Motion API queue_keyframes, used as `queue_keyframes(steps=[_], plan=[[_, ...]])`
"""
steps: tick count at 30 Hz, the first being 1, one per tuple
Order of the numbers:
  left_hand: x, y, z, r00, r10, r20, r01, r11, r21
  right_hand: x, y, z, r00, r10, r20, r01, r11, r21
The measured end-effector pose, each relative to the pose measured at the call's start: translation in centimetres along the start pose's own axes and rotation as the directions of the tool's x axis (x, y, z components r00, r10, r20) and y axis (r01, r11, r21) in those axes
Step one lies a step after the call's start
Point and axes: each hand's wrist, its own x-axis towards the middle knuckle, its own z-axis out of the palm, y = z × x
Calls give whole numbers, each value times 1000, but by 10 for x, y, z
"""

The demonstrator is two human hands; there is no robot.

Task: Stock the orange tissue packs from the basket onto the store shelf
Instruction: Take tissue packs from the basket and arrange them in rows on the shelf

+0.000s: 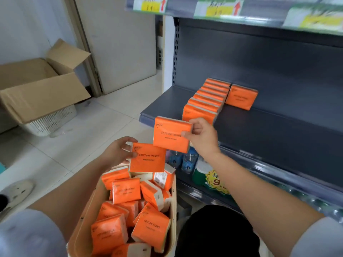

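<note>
Right hand [201, 138]: stretched toward the shelf [259, 127], thumb in front and fingers curled behind, pinching the right edge of the upper pack [171, 134]. Label face toward the camera, in the air just near of the shelf's front lip.

Left hand [118, 153]: above the far end of the basket [81, 236], fingers curled round the left edge of the lower pack [148, 158]. Held upright, its top right corner tucked behind the upper pack.

Loose packs [126, 191]: orange, jumbled at all angles inside the tan basket, near centre.

Row of packs [206, 101]: orange, standing on edge in a file running far to near at the shelf's left end.

Single pack [241, 97]: upright, just right of the row's far end, against the back panel.

Lower tier, near and below: blue-wrapped goods [185, 162], blurred, possibly bottles; green pack [202, 173] to their right.

Price labels [219, 8]: yellow and white, on the tier above.

Cardboard box [37, 89]: open, far left, resting on a white slotted bin [50, 121].
</note>
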Motion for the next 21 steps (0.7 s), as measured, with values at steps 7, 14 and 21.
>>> queue_keyframes(steps=[7, 14, 21], plan=[[-5, 65, 34, 988, 146, 50, -146, 989, 1, 4, -18, -81, 991, -32, -133, 29, 999, -30], [-7, 132, 72, 928, 351, 123, -366, 921, 135, 12, -19, -146, 965, -56, -258, 37, 996, -81], [6, 184, 101, 852, 495, 172, -523, 820, 232, 29, -8, -188, 928, -52, -368, 0, 990, -140]])
